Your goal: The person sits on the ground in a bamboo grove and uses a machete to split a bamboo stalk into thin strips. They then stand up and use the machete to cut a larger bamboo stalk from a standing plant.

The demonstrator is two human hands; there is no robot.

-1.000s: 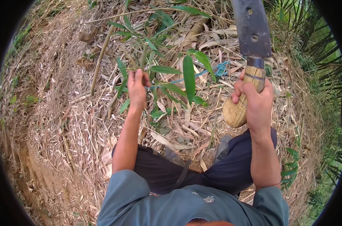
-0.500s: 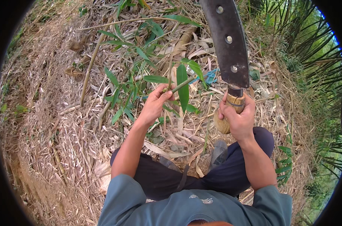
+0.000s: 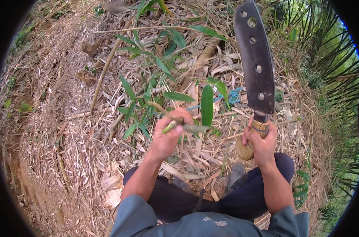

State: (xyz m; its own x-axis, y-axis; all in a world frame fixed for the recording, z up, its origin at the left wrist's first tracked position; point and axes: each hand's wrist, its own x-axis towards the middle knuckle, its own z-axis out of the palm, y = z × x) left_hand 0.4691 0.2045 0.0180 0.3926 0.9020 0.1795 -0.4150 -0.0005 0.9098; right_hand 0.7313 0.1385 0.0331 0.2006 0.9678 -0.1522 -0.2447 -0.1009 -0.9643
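Observation:
My right hand [image 3: 262,140] is wrapped round the pale wooden handle [image 3: 246,149] of a machete. Its broad dark blade [image 3: 255,75], pierced by several round holes, points up and away from me, touching nothing. In front of my left knee, my left hand [image 3: 165,136] pinches a short green bamboo twig [image 3: 197,128], slightly blurred. One pale green end shows by the thumb, and a thin brownish shoot [image 3: 159,107] sticks out beyond the fingers. Green bamboo leaves [image 3: 207,104] lie just past the twig; whether they hang from it, I cannot tell.
Dry bamboo litter [image 3: 76,158] covers the ground. Leafy stems [image 3: 134,91] and a long bare stick [image 3: 106,71] lie ahead to the left. Blue string [image 3: 234,95] sits near the blade. My boots [image 3: 235,178] are close below. Dense spiky foliage [image 3: 339,71] stands at right.
My left hand has drawn nearer and turned, tilting the twig and showing its end. The machete has shifted right and nearer in the picture, with more blade visible. A blurred grey shape appears at top left.

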